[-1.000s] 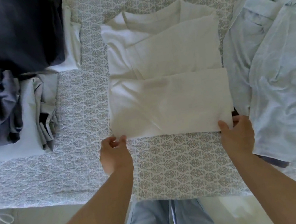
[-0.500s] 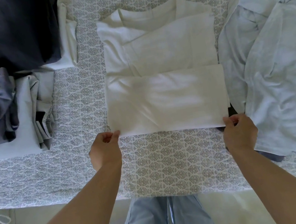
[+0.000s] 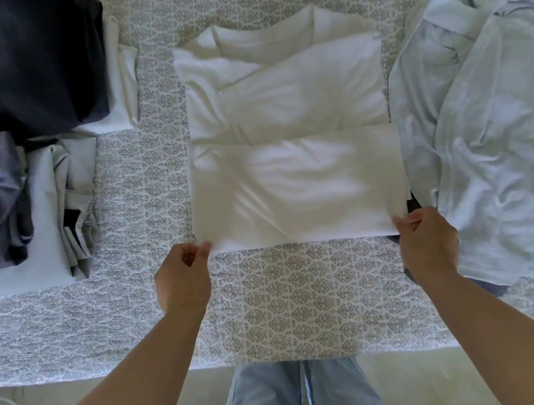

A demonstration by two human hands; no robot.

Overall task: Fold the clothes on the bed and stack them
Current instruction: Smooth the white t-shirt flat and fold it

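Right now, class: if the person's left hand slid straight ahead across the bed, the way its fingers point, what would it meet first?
The left hand already pinches the near left corner of the white shirt. Going straight on, it would push into that shirt's folded lower panel first, judging from the one view.

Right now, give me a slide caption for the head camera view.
Both hands, left and right, pinch the near corners of a half-folded white shirt on the patterned bed.
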